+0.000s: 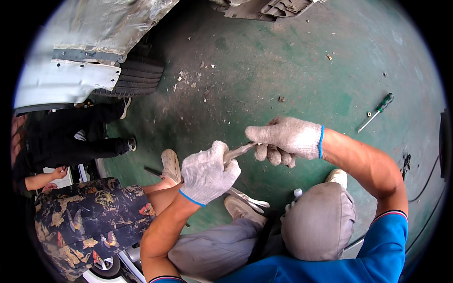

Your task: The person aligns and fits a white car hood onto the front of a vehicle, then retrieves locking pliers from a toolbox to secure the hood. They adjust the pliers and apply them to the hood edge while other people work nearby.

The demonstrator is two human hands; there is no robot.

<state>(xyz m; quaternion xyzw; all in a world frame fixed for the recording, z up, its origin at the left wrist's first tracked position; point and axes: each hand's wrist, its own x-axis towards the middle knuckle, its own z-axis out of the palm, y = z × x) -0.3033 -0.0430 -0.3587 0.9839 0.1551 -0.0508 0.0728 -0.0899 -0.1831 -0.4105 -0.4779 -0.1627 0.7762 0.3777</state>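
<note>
My left hand [210,170], in a pale knitted glove with a blue cuff, is closed round a slim metal tool [239,151]. Its tapered shaft runs up and right out of my fist; the rest is hidden, so its exact kind is unclear. At the shaft's far end is my right hand [287,140], in a dirtier matching glove. Its fingers are curled and its thumb lies along the tip, pinching there; anything small between them is hidden. Beneath my left hand, by my grey shoe [243,211], shows a pale two-pronged piece [252,200].
A green-handled screwdriver [381,107] lies on the stained green floor [339,85] at right. A damaged car body [87,78] with a tyre [138,76] stands upper left. Two people are at left, one in patterned clothes [94,221]. A broken panel [271,9] lies at the far edge.
</note>
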